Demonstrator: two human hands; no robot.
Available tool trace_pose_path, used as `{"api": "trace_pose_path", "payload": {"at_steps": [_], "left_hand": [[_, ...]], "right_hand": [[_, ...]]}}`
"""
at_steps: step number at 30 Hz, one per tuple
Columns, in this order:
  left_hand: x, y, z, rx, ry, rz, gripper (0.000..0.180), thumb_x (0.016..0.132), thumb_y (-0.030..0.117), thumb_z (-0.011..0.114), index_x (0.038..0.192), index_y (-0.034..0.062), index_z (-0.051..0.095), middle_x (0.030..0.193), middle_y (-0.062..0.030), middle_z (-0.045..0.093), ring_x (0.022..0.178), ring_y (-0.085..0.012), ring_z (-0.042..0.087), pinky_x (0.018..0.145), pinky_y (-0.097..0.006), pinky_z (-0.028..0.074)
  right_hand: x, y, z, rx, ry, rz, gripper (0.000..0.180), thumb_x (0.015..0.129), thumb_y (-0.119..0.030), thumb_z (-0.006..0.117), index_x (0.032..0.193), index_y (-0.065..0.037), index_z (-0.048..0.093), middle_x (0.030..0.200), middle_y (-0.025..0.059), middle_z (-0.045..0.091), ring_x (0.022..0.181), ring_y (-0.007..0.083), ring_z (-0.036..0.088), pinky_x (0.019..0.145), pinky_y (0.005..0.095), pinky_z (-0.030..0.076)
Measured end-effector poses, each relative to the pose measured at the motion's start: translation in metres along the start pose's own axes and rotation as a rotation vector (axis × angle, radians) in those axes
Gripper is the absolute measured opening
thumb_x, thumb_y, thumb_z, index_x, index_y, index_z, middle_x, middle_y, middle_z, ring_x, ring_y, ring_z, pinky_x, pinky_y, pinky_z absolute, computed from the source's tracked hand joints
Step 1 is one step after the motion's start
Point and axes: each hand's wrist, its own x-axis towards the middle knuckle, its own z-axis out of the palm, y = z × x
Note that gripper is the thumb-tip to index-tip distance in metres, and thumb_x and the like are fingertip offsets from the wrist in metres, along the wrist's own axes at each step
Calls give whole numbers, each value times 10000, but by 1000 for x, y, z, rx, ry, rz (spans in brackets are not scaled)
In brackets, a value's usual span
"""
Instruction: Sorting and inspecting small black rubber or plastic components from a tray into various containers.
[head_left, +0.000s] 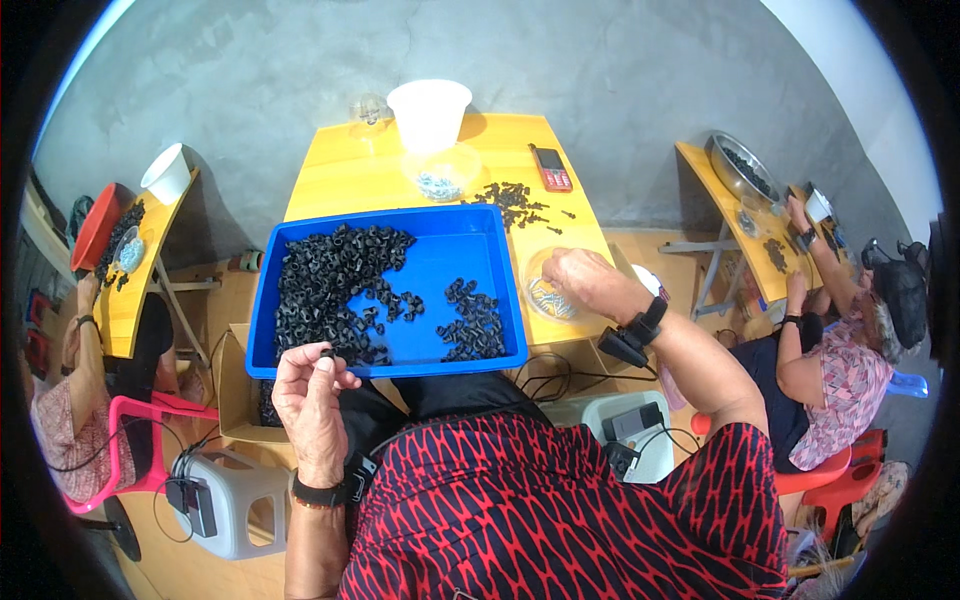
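Observation:
My left hand (pixel 312 395) is at the near left edge of a blue tray (pixel 420 268), its thumb and forefinger pinched on a small black plastic part. Many similar black plastic parts (pixel 325 280) fill the tray's left side, and a smaller pile (pixel 472 322) lies at its right. My right hand (pixel 592 282) is over a clear round bowl (pixel 530 278) to the right of the tray, fingers bent down and together. Silver screw-like pieces (pixel 548 303) lie in that bowl. What the right fingertips hold, if anything, is hidden.
Behind the tray on the yellow table (pixel 345 165) stand a white bucket (pixel 430 112) and a clear bowl of small pale pieces (pixel 440 185). Dark screw-like pieces (pixel 512 203) lie near a red phone (pixel 551 170). People work at side tables left and right.

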Motion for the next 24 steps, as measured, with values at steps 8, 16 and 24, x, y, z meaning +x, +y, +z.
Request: {"api": "trace_pose_path", "payload": {"at_steps": [8, 16, 24], "left_hand": [[-1, 1, 2, 27, 7, -7, 117, 961, 83, 615, 1073, 51, 603, 860, -51, 631, 707, -127, 596, 668, -280, 535], [0, 0, -1, 30, -3, 1, 148, 940, 65, 647, 1080, 23, 626, 886, -69, 669, 708, -127, 629, 668, -285, 561], [-6, 4, 6, 23, -115, -42, 178, 932, 64, 660, 1093, -12, 650, 896, -97, 701, 729, -144, 662, 685, -295, 578]], "right_hand": [[3, 0, -7, 436, 102, 204, 153, 810, -13, 615, 932, 16, 703, 903, 191, 694, 831, 292, 687, 754, 364, 547], [-5, -16, -22, 1085, 124, 326, 214, 859, -12, 663, 1068, 32, 663, 912, 49, 682, 828, 107, 664, 724, 248, 545], [-3, -93, -32, 1327, 276, 28, 181, 899, 23, 667, 1079, 40, 648, 957, 79, 681, 820, 112, 666, 764, 256, 570]]}}
